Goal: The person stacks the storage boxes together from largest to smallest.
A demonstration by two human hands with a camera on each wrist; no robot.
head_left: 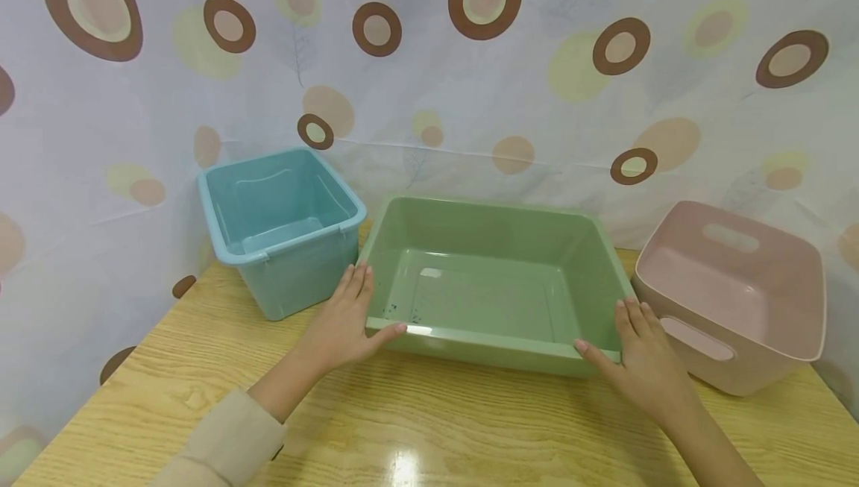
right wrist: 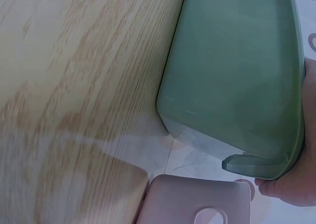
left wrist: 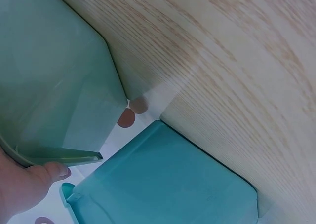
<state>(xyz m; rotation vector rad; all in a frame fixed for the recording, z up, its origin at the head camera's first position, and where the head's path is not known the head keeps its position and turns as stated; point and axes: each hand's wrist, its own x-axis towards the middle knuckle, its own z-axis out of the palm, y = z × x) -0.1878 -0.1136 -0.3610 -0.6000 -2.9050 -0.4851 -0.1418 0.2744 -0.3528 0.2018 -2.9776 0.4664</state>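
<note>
A wide green plastic basin (head_left: 496,289) stands on the wooden table, with dark specks near its inner front left corner. My left hand (head_left: 344,327) rests on that front left corner, fingers fairly straight along the side rim and thumb on the front rim. At the front right corner my right hand (head_left: 647,360) lies the same way, its thumb over the front rim. From below, the left wrist view shows fingertips (left wrist: 55,170) at the rim. In the right wrist view the right hand's fingers (right wrist: 284,187) touch the rim's outer edge.
A blue bin (head_left: 302,271) stands left of the basin, close to my left hand. On the right is a pink bin (head_left: 725,330) with oval handle holes, beside my right hand. Behind them hangs a patterned cloth (head_left: 416,92). The wooden table (head_left: 429,427) extends in front.
</note>
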